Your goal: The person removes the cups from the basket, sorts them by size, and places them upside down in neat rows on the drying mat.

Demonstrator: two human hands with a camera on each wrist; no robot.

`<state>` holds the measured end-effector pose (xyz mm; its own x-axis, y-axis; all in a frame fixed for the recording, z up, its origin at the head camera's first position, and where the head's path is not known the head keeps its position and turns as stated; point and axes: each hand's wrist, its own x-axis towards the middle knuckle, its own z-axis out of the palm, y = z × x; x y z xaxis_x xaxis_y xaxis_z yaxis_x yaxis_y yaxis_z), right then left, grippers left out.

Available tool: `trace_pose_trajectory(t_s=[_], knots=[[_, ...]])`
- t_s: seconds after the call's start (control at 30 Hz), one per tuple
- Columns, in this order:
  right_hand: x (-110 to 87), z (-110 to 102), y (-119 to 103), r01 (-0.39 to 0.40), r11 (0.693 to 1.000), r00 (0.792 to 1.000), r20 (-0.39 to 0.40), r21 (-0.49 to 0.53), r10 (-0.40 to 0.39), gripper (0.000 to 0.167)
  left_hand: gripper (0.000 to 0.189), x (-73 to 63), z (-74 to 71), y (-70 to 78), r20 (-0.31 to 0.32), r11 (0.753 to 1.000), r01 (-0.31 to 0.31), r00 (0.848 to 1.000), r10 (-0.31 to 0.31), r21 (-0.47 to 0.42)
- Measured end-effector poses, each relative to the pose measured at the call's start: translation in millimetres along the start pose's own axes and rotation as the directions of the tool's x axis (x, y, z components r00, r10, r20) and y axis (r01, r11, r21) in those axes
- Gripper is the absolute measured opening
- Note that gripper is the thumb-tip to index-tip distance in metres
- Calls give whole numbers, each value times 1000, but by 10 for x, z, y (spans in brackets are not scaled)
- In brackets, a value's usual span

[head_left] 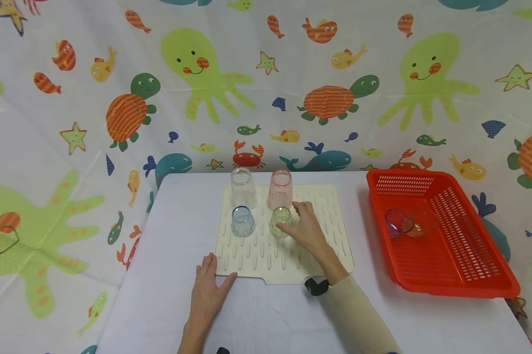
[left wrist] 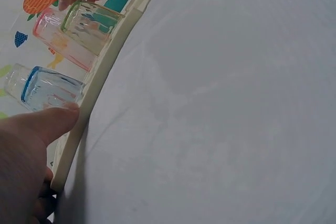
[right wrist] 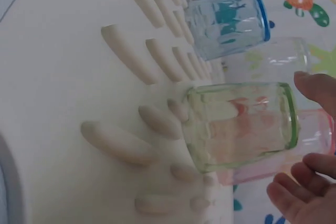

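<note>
My right hand is at the small green glass, its thumb and fingers spread on either side of the green rim. In the right wrist view a gap shows between the fingertips and that glass. My left hand rests at the front left corner of the cream ridged drying mat, thumb on the front edge, fingers along the left side. Also standing on the mat are a small blue glass, a tall clear glass and a tall pink glass.
A red plastic basket stands on the right of the white-covered table. Inside lie a purple-blue glass and an orange-tinted glass. A curtain with sea animals hangs behind the table.
</note>
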<state>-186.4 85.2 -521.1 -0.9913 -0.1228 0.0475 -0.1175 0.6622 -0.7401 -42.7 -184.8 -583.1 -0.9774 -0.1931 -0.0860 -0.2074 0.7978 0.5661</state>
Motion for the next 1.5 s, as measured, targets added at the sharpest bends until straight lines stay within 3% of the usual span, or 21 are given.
trace_pose_trajectory(t_s=[0.37, 0.77, 1.5], knots=[[-60, -194, -92, 15, 1000, 999, -42, -3, -15, 79, 91, 6, 0, -25, -10, 1000, -19, 1000, 18, -12], [-184, -423, -156, 108, 994, 983, -149, 13, -105, 70, 90, -7, -7, -20, -25, 1000, -31, 999, 31, 1], [-377, -841, -107, 108, 994, 961, -255, -12, -108, 56, 88, -31, -9, -18, -43, 999, -34, 999, 34, 2]])
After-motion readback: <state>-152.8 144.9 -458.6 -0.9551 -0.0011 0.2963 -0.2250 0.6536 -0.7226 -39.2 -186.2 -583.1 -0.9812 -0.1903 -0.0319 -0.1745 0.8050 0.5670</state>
